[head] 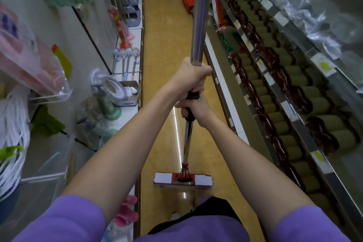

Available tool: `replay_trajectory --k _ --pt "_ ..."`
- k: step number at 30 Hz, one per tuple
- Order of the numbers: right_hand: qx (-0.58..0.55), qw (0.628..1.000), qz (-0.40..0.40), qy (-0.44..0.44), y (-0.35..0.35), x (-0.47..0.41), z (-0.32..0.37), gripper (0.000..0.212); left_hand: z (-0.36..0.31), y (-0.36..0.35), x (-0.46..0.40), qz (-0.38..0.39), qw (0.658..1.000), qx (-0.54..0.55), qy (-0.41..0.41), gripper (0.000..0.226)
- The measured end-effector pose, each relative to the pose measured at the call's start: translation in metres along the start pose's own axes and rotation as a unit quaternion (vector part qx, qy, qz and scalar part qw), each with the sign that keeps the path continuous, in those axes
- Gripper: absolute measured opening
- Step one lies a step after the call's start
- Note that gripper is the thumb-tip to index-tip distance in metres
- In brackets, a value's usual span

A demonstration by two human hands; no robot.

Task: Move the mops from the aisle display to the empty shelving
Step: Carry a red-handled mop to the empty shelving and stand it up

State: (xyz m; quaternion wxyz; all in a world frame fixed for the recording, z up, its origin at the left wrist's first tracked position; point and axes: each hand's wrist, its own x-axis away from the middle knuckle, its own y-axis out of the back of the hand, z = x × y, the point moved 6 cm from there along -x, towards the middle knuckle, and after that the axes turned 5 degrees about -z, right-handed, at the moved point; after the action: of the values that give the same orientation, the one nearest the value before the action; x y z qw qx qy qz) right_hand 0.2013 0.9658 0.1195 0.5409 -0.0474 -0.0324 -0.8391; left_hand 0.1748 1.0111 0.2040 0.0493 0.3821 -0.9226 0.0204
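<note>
Both hands wrapped round 1 mop [197,31], stacked: left hand [191,76] high on the steel shaft, right hand [194,109] just below on the black collar. Mop upright mid-aisle, head [182,179] low over the floor [163,45], between left shelving [129,35] and right shelving [275,88]. Judgement: carry step. Keep shaft vertical and head clear of the shelf edges. Left shelf stock, small brushes [126,59], sits close; swing carefully.
</note>
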Motion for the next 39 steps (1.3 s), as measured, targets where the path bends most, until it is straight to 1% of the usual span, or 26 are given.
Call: replay_trajectory --k 5,11,13,15,18,21,25,28,31,36,39 --pt "-0.022 1.0 0.018 -0.002 0.002 -0.092 -0.006 0.023 0.005 0.027 -0.084 -0.015 1.0 0.0 0.009 0.057" --pt "-0.019 0.999 0.042 -0.018 0.017 -0.214 -0.015 0.029 0.006 0.055 -0.199 -0.061 0.998 -0.004 0.035 0.058" --pt "-0.024 0.998 0.045 -0.024 0.024 -0.252 -0.01 0.026 0.001 0.062 -0.234 -0.079 0.996 0.004 0.049 0.058" --pt "-0.034 0.998 0.052 -0.018 0.029 -0.285 -0.002 0.022 -0.006 0.069 -0.265 -0.088 0.995 0.005 0.042 0.058" --pt "-0.027 0.997 0.069 -0.01 0.031 -0.329 0.008 0.022 -0.015 0.08 -0.309 -0.073 0.997 -0.001 0.033 0.058" --pt "-0.024 0.998 0.064 -0.014 0.035 -0.377 0.018 0.024 -0.024 0.097 -0.353 -0.08 0.996 0.012 0.035 0.058" --pt "-0.012 0.998 0.067 -0.016 0.029 -0.447 0.018 0.019 -0.023 0.126 -0.418 -0.077 0.996 0.014 0.032 0.056" --pt "-0.002 0.998 0.064 -0.02 0.023 -0.503 0.015 0.018 -0.016 0.155 -0.47 -0.062 0.997 0.011 0.036 0.061" --pt "-0.005 0.998 0.061 -0.02 0.011 -0.564 0.019 0.013 -0.016 0.188 -0.526 -0.053 0.998 0.014 0.04 0.061" --pt "0.01 0.999 0.037 -0.029 -0.009 -0.667 0.036 0.02 -0.032 0.245 -0.616 -0.03 0.998 0.021 0.041 0.059" --pt "0.006 0.999 0.026 -0.027 -0.019 -0.722 0.053 0.016 -0.046 0.274 -0.666 -0.022 0.999 0.016 0.031 0.058"
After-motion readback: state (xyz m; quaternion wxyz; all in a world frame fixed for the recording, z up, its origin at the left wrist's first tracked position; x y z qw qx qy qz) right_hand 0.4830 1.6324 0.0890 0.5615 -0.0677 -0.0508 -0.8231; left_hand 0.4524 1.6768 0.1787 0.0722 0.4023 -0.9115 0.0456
